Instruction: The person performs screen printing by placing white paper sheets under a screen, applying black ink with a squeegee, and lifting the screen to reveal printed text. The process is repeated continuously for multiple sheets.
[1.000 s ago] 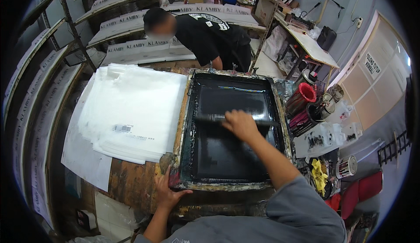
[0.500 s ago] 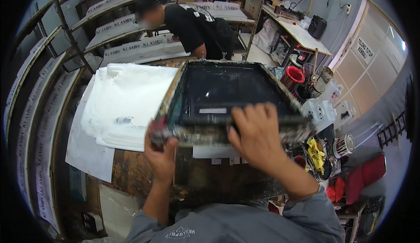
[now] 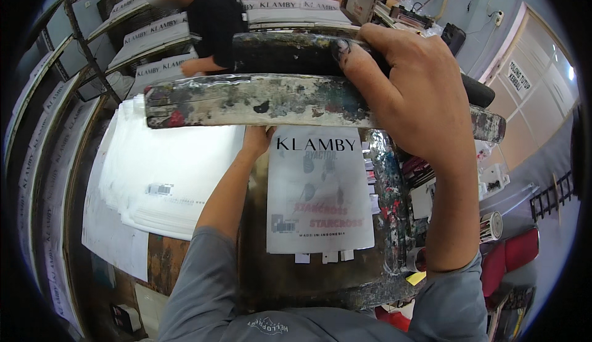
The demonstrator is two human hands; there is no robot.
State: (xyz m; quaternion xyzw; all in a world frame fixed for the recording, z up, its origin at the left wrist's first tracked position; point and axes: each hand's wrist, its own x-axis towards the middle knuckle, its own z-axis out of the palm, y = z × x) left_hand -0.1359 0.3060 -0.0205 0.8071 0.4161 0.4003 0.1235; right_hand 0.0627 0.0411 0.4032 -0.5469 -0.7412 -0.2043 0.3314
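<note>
The paint-stained near edge of a screen printing frame point(image 3: 246, 105) is raised and tilted up in front of me. My right hand point(image 3: 419, 89) is wrapped over a dark bar, seemingly a squeegee point(image 3: 283, 52), with its palm against the frame edge. Below lies a white printed sheet point(image 3: 317, 200) with black, grey and faint red print, flat on a dark board point(image 3: 259, 280). My left hand point(image 3: 259, 138) reaches under the frame, by the sheet's far left corner. The frame hides its fingers.
A thick stack of white sheets point(image 3: 185, 175) lies to the left of the board. Racks with rows of printed sheets point(image 3: 154, 37) stand behind and left. A person in black point(image 3: 216, 24) stands at the racks. A can point(image 3: 491, 225) and a red chair point(image 3: 521, 249) are at right.
The frame has swung up from nearly flat, uncovering the printed sheet. My left hand has left its near left corner and gone underneath. The person behind has moved left.
</note>
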